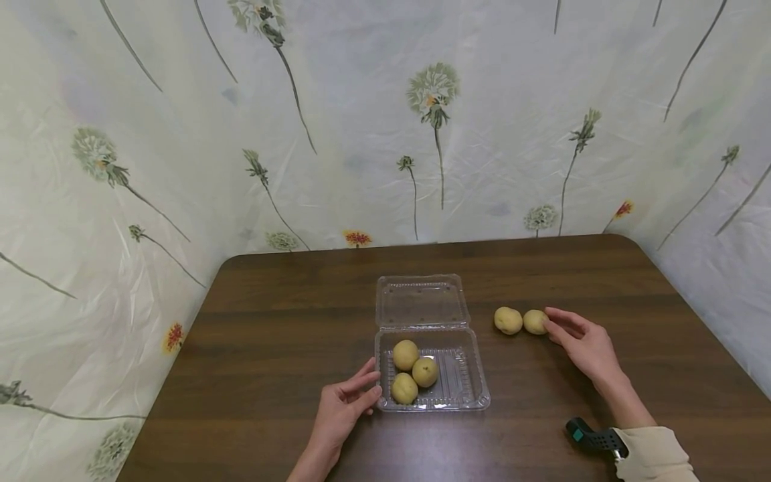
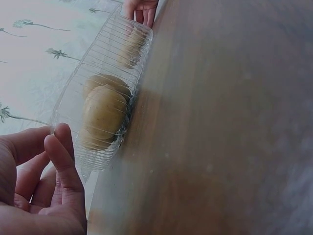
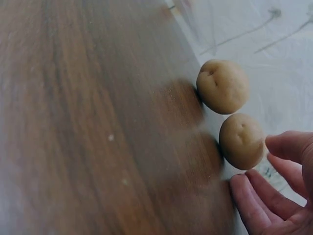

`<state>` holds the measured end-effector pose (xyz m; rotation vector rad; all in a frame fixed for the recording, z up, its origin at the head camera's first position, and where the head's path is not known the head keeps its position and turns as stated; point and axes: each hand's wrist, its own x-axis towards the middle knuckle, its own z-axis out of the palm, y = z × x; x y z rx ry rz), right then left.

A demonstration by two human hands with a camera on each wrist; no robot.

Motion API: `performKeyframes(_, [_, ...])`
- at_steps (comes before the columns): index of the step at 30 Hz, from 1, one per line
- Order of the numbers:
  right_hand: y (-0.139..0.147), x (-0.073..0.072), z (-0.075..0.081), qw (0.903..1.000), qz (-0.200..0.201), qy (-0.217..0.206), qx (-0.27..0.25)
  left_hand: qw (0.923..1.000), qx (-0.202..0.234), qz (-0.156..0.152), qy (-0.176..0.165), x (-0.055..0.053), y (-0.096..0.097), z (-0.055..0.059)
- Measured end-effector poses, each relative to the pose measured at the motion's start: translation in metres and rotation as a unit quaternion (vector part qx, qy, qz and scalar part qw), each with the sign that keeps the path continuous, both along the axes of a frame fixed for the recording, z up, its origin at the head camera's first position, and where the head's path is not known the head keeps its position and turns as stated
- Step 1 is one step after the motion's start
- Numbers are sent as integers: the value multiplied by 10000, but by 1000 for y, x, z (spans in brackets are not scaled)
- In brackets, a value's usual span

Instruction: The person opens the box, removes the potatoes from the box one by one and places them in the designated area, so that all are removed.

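Observation:
A clear plastic clamshell container [image 1: 464, 368] lies on the table with its lid [image 1: 421, 301] folded back. Three small round potatoes [image 1: 425, 371] sit in the left part of its base. My left hand [image 1: 343, 408] pinches the container's left rim between thumb and fingers, seen close up in the left wrist view. To the right of the container, two more potatoes [image 1: 508, 320] lie side by side on the table. Fingertips of my right hand [image 1: 587, 348] are right at the nearer potato [image 3: 242, 142], thumb and fingers spread about its right side.
The brown wooden table [image 1: 271, 355] has rounded far corners and ends against a pale sheet [image 1: 361, 134] printed with dandelions. A dark band [image 1: 593, 438] with a teal patch is around my right wrist, beside a cream sleeve [image 1: 653, 452].

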<state>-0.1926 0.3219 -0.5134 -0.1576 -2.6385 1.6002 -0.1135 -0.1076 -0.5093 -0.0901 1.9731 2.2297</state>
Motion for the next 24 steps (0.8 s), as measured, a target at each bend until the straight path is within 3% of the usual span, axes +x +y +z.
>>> performKeyframes(10, [7, 11, 3, 9997, 10, 119, -203, 10000, -35, -11, -3, 0, 0, 0])
performKeyframes(19, [9, 16, 3, 9997, -110, -143, -156, 10000, -24, -45, 11, 0, -1, 0])
performKeyframes(24, [8, 20, 5, 9986, 202, -363, -342, 10000, -35, -27, 25, 0, 0, 0])
